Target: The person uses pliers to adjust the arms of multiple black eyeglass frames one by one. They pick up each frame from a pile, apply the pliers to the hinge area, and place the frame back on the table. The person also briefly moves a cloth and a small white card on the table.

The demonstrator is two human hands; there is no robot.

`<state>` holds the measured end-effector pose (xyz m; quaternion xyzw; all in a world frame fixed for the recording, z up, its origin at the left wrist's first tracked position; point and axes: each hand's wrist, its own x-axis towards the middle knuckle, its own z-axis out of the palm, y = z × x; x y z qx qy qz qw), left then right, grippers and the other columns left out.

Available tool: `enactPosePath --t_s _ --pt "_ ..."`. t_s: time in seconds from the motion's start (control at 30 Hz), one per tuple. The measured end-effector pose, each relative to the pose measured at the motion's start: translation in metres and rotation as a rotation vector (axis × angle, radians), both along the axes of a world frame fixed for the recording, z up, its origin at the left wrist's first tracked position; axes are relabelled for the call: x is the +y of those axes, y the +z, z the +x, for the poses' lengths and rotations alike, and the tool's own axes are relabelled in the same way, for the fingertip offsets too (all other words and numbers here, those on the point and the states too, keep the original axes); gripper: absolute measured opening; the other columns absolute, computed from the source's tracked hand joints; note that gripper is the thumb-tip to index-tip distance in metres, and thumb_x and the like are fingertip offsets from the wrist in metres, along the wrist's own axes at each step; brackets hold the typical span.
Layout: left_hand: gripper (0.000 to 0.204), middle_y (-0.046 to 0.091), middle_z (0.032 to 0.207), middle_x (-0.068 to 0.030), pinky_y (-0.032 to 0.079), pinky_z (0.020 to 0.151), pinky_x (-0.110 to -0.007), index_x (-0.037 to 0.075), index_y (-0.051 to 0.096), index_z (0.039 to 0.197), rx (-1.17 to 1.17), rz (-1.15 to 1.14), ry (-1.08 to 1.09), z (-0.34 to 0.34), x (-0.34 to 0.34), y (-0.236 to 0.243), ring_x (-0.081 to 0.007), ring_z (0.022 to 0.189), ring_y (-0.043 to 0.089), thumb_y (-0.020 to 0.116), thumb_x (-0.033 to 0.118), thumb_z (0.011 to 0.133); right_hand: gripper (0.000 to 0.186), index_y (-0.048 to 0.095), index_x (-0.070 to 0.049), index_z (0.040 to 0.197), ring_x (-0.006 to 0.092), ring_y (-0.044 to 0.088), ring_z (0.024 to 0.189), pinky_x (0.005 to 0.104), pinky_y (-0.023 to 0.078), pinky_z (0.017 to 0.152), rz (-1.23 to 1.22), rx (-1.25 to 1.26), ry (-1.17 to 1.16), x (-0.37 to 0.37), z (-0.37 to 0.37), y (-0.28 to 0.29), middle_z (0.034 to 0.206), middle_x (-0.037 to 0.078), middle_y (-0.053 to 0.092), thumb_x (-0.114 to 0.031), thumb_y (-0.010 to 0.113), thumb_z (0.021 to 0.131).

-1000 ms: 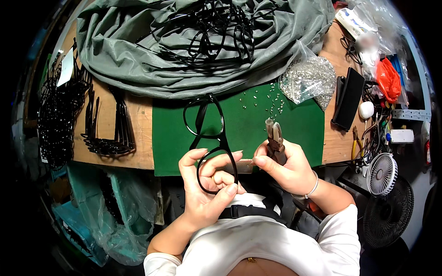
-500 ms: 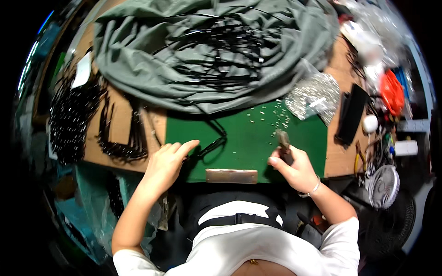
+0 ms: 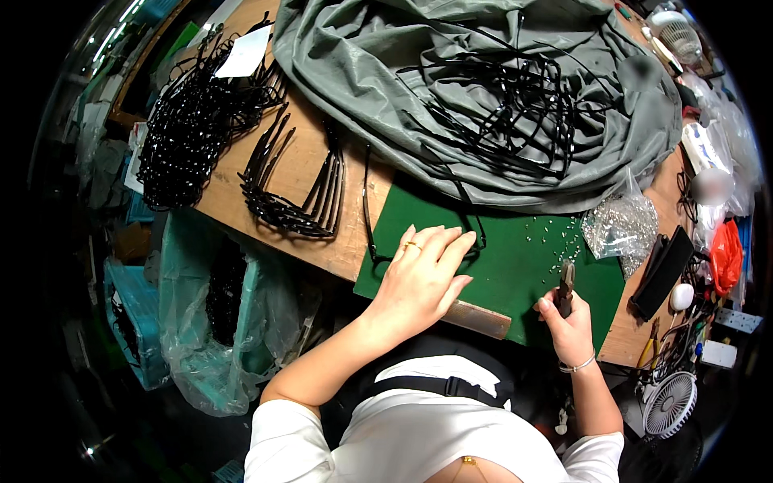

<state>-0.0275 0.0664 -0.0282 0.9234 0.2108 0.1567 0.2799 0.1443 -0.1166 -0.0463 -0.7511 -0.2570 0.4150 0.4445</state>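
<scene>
Grey cloth (image 3: 346, 84) crowds the far edge of your green mat (image 3: 515, 278), metal bits bagged (image 3: 618, 229) at right. Your right hand (image 3: 568, 326) grips pliers (image 3: 567, 283). Your left hand (image 3: 423, 274), palm-up earlier, now covers a glasses frame (image 3: 367, 205), mat's left edge; grip hidden, cannot tell.

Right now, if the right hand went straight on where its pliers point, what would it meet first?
Likely the scattered silvery bits on the green mat, just beyond the pliers; the right hand might pass above them, since its height is unclear.
</scene>
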Motion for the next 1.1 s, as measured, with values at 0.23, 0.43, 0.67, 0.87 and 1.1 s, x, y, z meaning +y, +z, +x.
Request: enactPosePath --t_s 0.23,0.43,0.67,0.87,1.1 --pt "0.039 0.056 0.100 -0.0128 0.031 0.091 -0.048 0.005 0.055 0.103 0.273 0.620 0.535 -0.058 0.097 -0.012 -0.0319 0.104 0.044 0.058 0.033 0.076 0.015 0.050 -0.002 0.077 0.0063 0.047 0.060 0.0212 0.040 0.056 0.037 0.061 -0.118 -0.001 0.002 0.001 0.068 0.000 0.052 -0.014 0.058 0.082" --pt "0.028 0.059 0.070 -0.0130 0.038 0.075 -0.038 0.003 0.060 0.076 0.431 0.554 0.534 -0.106 0.129 -0.021 -0.0311 0.074 0.054 0.059 0.031 0.077 0.017 0.052 -0.002 0.077 0.0065 0.041 0.058 0.0223 0.037 0.054 -0.037 -0.058 -0.029 0.002 0.000 0.003 0.063 -0.001 0.047 -0.017 0.060 0.079" --pt "0.039 0.053 0.096 -0.0166 0.037 0.081 -0.043 -0.003 0.048 0.106 0.149 0.234 0.286 -0.010 0.053 0.026 -0.0320 0.092 0.048 0.061 0.018 0.076 0.016 0.053 -0.002 0.076 0.0076 0.042 0.056 0.0240 0.038 0.053 -0.028 -0.051 -0.045 -0.002 0.004 0.003 0.060 0.000 0.048 -0.016 0.060 0.079" --pt "0.026 0.053 0.082 -0.0141 0.043 0.066 -0.036 0.001 0.049 0.103 0.139 0.216 0.119 0.030 -0.006 -0.026 -0.0308 0.077 0.052 0.051 -0.001 0.077 0.019 0.054 -0.001 0.076 0.0092 0.045 0.055 0.0248 0.039 0.053 -0.012 -0.065 0.023 -0.009 0.005 0.005 0.059 0.004 0.050 -0.019 0.059 0.079" --pt "0.025 0.053 0.091 -0.0136 0.045 0.068 -0.035 0.003 0.053 0.099 0.100 0.225 -0.122 -0.010 0.061 -0.001 -0.0297 0.078 0.053 0.059 0.010 0.075 0.019 0.054 -0.001 0.077 0.0096 0.044 0.054 0.0256 0.038 0.053 0.027 -0.032 -0.030 -0.018 0.009 0.003 0.060 0.003 0.050 -0.020 0.059 0.079"
